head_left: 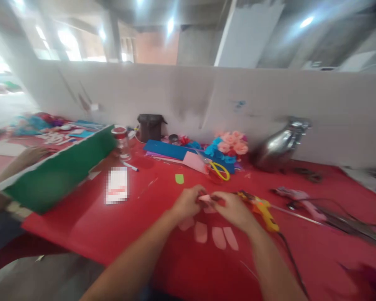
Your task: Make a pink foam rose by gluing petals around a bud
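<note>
Between my left hand (191, 202) and my right hand (230, 205) is a small pink petal-shaped piece (205, 198), pinched by the fingers of both. It is held a little above the red table. Several more pink petal pieces lie flat just below my hands, among them a squarish one (201, 232) and a rounded one (219, 238). Beyond my left hand rests a small green piece (179, 179). A yellow glue gun (266, 214) lies to the right of my right hand, its cord running toward the front. The material looks like foam or paper; I cannot tell which.
Yellow-handled scissors (219, 170) lie on pink and blue sheets (166, 149) behind my hands. Paper flowers (233, 143), a metal jug (277, 144) and a glass jar (121, 142) stand at the back. A green divider (65, 169) borders the left, with another person's arm (15, 169) beyond it.
</note>
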A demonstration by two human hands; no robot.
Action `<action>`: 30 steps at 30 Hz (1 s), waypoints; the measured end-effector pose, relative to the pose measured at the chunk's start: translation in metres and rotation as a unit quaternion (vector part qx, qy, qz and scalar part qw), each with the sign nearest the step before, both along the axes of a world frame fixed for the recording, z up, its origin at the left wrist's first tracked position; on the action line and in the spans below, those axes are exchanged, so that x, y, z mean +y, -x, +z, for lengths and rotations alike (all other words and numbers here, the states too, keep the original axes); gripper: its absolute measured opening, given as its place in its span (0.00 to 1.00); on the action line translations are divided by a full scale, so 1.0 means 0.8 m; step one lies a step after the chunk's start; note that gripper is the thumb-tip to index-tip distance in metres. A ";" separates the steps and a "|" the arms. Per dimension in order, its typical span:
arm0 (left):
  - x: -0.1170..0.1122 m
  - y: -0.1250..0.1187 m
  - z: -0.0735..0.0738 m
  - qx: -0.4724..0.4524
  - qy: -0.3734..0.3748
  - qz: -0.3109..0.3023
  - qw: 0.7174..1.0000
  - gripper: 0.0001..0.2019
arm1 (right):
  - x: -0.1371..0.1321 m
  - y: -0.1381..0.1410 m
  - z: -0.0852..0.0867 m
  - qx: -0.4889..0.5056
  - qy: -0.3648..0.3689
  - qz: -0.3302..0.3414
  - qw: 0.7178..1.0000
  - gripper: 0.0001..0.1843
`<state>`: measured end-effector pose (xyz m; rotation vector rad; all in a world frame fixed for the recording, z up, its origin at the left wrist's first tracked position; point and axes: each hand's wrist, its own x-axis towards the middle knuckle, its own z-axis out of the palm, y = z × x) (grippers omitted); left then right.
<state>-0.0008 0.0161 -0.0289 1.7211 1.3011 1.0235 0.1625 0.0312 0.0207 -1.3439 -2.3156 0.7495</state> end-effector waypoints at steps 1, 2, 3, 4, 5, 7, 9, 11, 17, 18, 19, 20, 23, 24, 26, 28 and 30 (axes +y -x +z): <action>0.000 -0.001 -0.002 -0.013 0.003 0.004 1.000 0.11 | -0.003 0.000 0.001 0.009 0.009 0.005 1.000 0.13; 0.000 -0.003 -0.004 -0.029 0.009 0.006 1.000 0.11 | -0.005 0.001 0.000 0.020 0.012 0.009 1.000 0.12; 0.000 -0.004 -0.005 -0.044 0.016 0.003 0.999 0.11 | -0.006 0.001 0.000 0.033 0.015 0.004 0.999 0.11; 0.000 -0.004 -0.005 -0.060 0.023 0.000 0.998 0.10 | -0.007 0.000 -0.002 0.045 0.021 0.000 0.999 0.11; -0.001 -0.005 -0.004 -0.071 0.026 0.002 0.997 0.10 | -0.006 -0.001 -0.003 0.062 0.023 -0.010 0.998 0.11; -0.004 -0.005 0.001 -0.063 0.022 0.009 0.998 0.10 | -0.005 -0.004 -0.007 0.110 0.015 -0.052 0.993 0.11; -0.006 -0.004 0.008 -0.052 0.001 0.026 0.998 0.08 | -0.003 -0.008 -0.011 0.174 -0.008 -0.117 0.978 0.11; -0.008 -0.004 0.013 -0.060 -0.024 0.036 0.997 0.08 | -0.001 -0.010 -0.014 0.242 -0.023 -0.181 0.953 0.13; -0.006 -0.006 0.014 -0.114 -0.043 0.022 0.992 0.10 | 0.001 -0.004 -0.015 0.423 0.024 -0.259 0.868 0.18; -0.005 -0.006 0.013 -0.121 -0.043 0.019 0.991 0.10 | 0.001 -0.002 -0.014 0.444 0.030 -0.260 0.857 0.18; -0.005 -0.007 0.012 -0.125 -0.042 0.016 0.991 0.10 | 0.001 -0.001 -0.014 0.460 0.035 -0.259 0.849 0.18; -0.005 -0.006 0.011 -0.126 -0.039 0.015 0.991 0.10 | 0.001 0.000 -0.015 0.470 0.038 -0.258 0.843 0.18; -0.005 -0.006 0.009 -0.123 -0.020 0.020 0.992 0.11 | 0.002 0.000 -0.016 0.485 0.043 -0.254 0.836 0.17; -0.005 -0.006 0.008 -0.128 -0.010 0.020 0.992 0.11 | 0.002 0.000 -0.016 0.487 0.044 -0.256 0.834 0.18; -0.006 -0.007 0.007 -0.145 0.008 0.017 0.989 0.12 | 0.002 -0.001 -0.017 0.488 0.044 -0.261 0.832 0.18; -0.007 -0.008 0.007 -0.161 0.026 0.013 0.986 0.13 | 0.002 -0.003 -0.017 0.486 0.042 -0.266 0.832 0.17; -0.009 -0.010 0.009 -0.172 0.040 0.012 0.984 0.13 | 0.002 -0.003 -0.018 0.483 0.039 -0.265 0.834 0.17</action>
